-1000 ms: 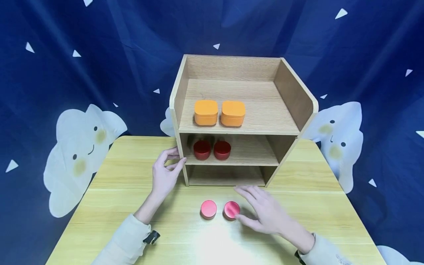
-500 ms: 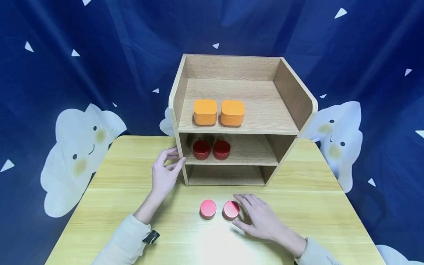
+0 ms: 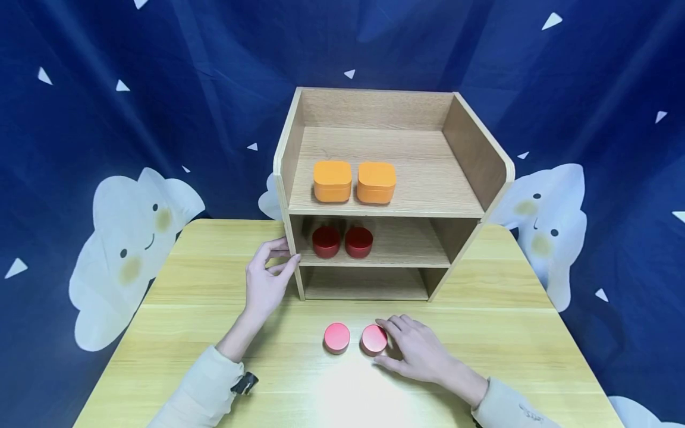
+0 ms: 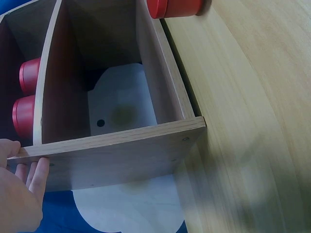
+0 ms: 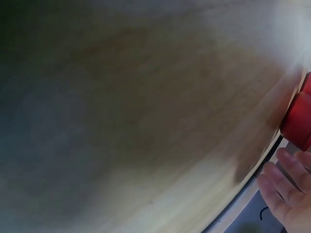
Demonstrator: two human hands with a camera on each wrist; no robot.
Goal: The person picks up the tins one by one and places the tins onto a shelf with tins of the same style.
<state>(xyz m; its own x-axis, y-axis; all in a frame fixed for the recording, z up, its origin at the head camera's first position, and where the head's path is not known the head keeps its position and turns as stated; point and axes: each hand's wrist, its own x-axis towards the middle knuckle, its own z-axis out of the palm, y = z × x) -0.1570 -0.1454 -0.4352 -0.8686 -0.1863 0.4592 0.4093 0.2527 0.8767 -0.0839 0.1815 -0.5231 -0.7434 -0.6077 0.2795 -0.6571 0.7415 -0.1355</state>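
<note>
In the head view, my left hand [image 3: 264,282] grips the left side panel of a wooden shelf unit [image 3: 374,255], thumb at the front edge and fingers on the outer face. The left wrist view shows these fingers [image 4: 40,177] against the panel. On the table before the unit stand two small round red tins, a left tin [image 3: 336,337] and a right tin [image 3: 373,339]. My right hand [image 3: 420,353] is beside the right tin, thumb and fingers spread at its right side. In the right wrist view, the fingers [image 5: 279,187] are loosely extended close to a red tin [image 5: 297,121].
On the top shelf sit two orange boxes, a left box [image 3: 332,182] and a right box [image 3: 376,183]. Two darker red tins, one left [image 3: 326,242] and one right [image 3: 358,242], stand on the middle shelf. A blue cloud-print curtain [image 3: 214,89] hangs behind the wooden table [image 3: 508,333].
My right hand has come down and slightly left, its fingers and thumb now closer about the right tin. The left hand has stayed on the panel.
</note>
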